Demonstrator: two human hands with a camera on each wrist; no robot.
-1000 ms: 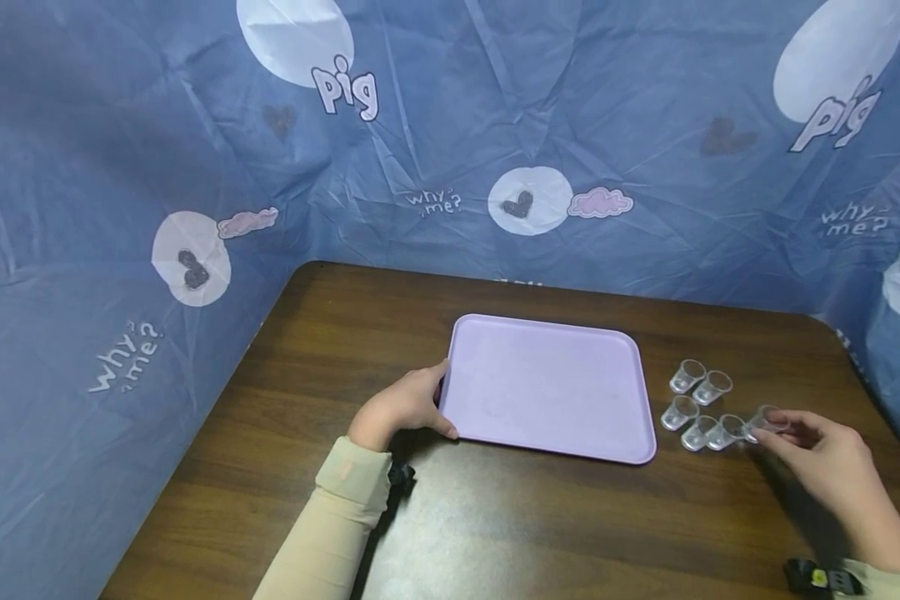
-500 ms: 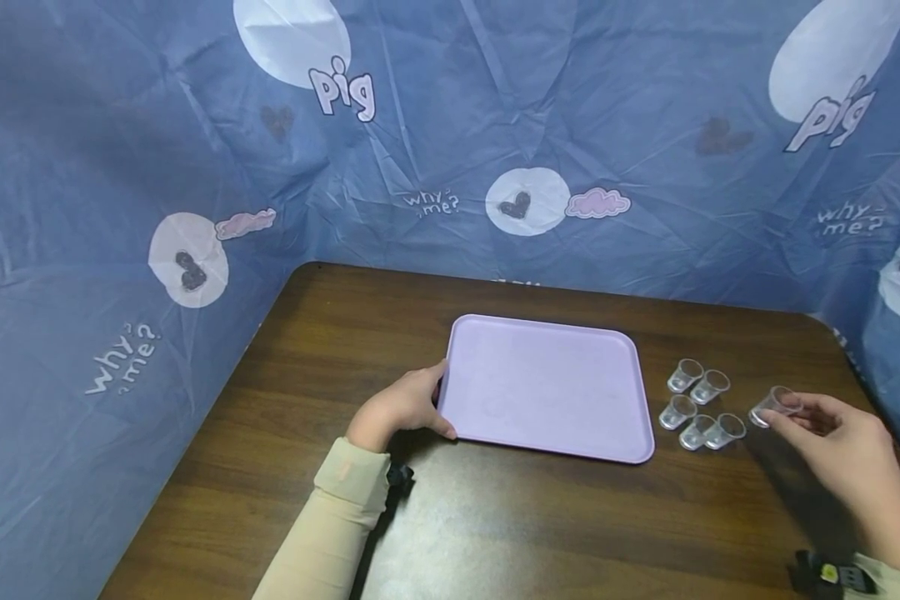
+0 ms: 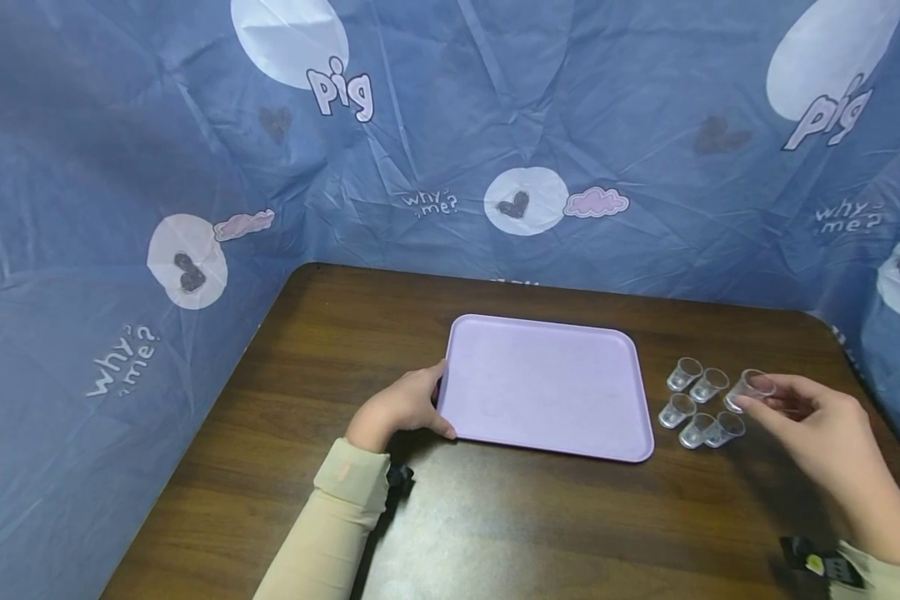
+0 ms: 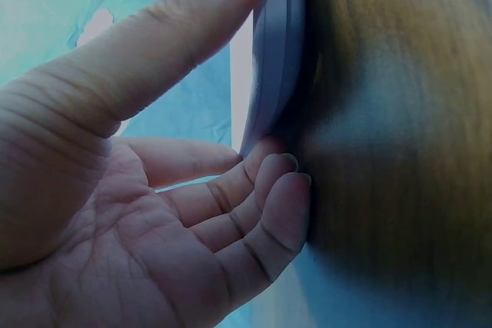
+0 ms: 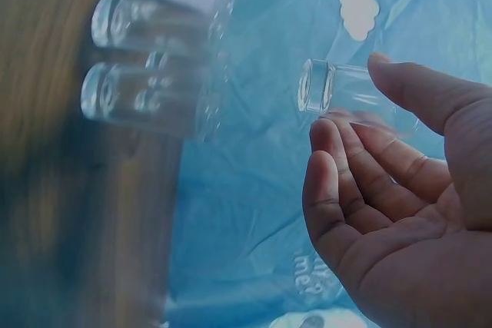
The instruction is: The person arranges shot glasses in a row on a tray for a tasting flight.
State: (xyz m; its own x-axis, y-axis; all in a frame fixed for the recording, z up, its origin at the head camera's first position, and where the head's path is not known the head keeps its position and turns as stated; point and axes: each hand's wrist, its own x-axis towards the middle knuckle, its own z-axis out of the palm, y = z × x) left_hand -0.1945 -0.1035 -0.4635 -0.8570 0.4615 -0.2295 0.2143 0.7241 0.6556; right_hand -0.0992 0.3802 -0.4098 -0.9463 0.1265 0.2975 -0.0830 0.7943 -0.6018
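My right hand [image 3: 825,425] pinches a small clear shot glass [image 3: 742,390] between thumb and fingertips, at the right of the table. In the right wrist view this glass [image 5: 315,86] hangs apart from the standing glasses [image 5: 154,21], its thick base facing them. Several matching shot glasses [image 3: 708,385] stand in two short rows just left of that hand. The shallow lilac tray [image 3: 547,387] lies flat with nothing on it. At its left side, my left hand [image 3: 401,408] holds the rim, thumb by the near corner; the left wrist view shows the other fingers [image 4: 284,209] curled beside the tray's edge.
All of this is on a dark brown wooden table [image 3: 480,517] with rounded far corners. A blue printed cloth [image 3: 420,125] hangs behind and along both sides. Only a narrow gap separates the tray's right rim from the glasses.
My right hand has lifted the shot glass away from the end of the front row and carried it back, beside the rear row. The left hand and tray have stayed put.
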